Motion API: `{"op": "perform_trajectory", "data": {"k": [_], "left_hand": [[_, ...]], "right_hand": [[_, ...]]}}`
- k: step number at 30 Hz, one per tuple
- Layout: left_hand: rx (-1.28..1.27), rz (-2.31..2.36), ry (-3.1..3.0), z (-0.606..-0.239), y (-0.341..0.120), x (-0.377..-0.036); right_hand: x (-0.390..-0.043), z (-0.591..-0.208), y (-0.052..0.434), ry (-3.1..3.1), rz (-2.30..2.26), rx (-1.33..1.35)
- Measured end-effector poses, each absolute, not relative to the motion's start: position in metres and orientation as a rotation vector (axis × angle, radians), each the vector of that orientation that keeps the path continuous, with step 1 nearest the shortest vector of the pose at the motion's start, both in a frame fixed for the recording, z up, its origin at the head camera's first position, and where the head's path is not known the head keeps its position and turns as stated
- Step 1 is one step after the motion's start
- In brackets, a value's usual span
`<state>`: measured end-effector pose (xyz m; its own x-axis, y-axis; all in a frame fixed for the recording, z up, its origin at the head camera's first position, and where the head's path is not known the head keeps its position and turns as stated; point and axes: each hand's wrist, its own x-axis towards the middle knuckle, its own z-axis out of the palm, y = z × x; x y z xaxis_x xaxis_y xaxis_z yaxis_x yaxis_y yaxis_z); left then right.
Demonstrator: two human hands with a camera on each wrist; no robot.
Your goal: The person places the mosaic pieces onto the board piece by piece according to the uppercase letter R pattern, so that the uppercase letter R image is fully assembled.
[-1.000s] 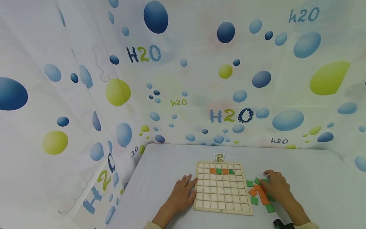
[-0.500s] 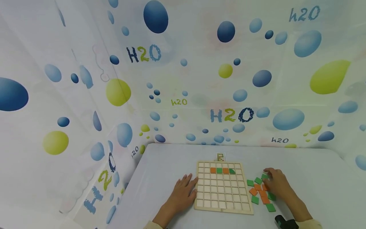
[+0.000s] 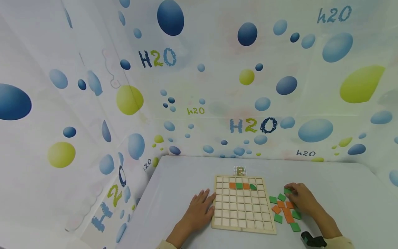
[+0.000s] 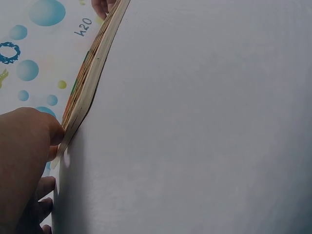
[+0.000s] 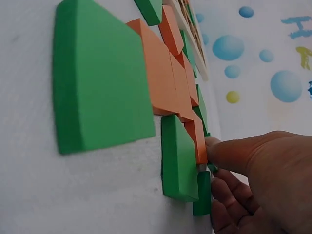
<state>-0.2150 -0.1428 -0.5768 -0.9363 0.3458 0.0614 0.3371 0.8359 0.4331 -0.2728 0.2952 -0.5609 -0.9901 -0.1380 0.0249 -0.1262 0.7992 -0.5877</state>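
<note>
In the head view my left hand (image 3: 199, 212) lies with fingers spread at the left side of a wooden grid board (image 3: 242, 207); its thumb and fingertips touch the board's edge. One row of the board holds an orange tile (image 3: 232, 185), a green tile (image 3: 239, 186), another orange tile (image 3: 246, 186) and a green piece with a slanted side (image 3: 253, 186). To the right, my right hand (image 3: 301, 199) pinches a green tile (image 3: 287, 191) between thumb and fingers at the far end of a loose group of tiles. In the right wrist view, the thumb (image 5: 231, 153) partly hides that tile.
Loose orange tiles (image 3: 286, 211) and green tiles (image 3: 295, 227) lie beside the board's right side. A small printed pattern card (image 3: 239, 171) lies behind the board. A black object (image 3: 313, 240) is near the right sleeve. A patterned curtain (image 3: 217, 86) stands behind the white table (image 3: 180, 173).
My right hand has shifted slightly back, and the green tile at its fingertips has moved away from the other tiles. The left hand stays at the board's edge.
</note>
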Motion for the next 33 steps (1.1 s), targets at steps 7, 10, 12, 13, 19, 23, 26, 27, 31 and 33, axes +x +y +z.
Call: {"op": "perform_trajectory", "data": {"k": [7, 10, 12, 13, 19, 23, 26, 27, 31, 33], "left_hand": [[0.553, 0.691, 2.990, -0.576, -0.143, -0.214], [0.547, 0.687, 2.990, -0.576, -0.143, -0.214], [0.547, 0.684, 2.989, -0.576, -0.143, -0.214], [0.546, 0.680, 2.989, -0.576, -0.143, -0.214], [0.551, 0.677, 2.986, -0.576, -0.143, -0.214], [0.563, 0.682, 2.986, -0.576, -0.143, -0.215], [0.563, 0.673, 2.988, -0.577, -0.143, -0.216], [0.563, 0.670, 2.989, -0.577, -0.143, -0.216], [0.564, 0.666, 2.990, -0.578, -0.144, -0.216], [0.566, 0.670, 2.992, -0.578, -0.144, -0.216]], "right_hand": [[-0.285, -0.566, 0.289, 3.004, -0.992, -0.258], [-0.293, -0.565, 0.284, 2.998, -1.004, -0.261], [-0.298, -0.564, 0.280, 2.982, -1.024, -0.269], [-0.300, -0.563, 0.279, 2.975, -1.031, -0.281], [-0.308, -0.559, 0.270, 2.917, -1.019, -0.380], [-0.307, -0.550, 0.257, 2.916, -1.059, -0.426], [-0.305, -0.544, 0.244, 2.917, -1.100, -0.462], [-0.304, -0.543, 0.239, 2.916, -1.103, -0.470], [-0.303, -0.542, 0.220, 2.896, -1.112, -0.514], [-0.303, -0.542, 0.210, 2.864, -1.131, -0.527]]}}
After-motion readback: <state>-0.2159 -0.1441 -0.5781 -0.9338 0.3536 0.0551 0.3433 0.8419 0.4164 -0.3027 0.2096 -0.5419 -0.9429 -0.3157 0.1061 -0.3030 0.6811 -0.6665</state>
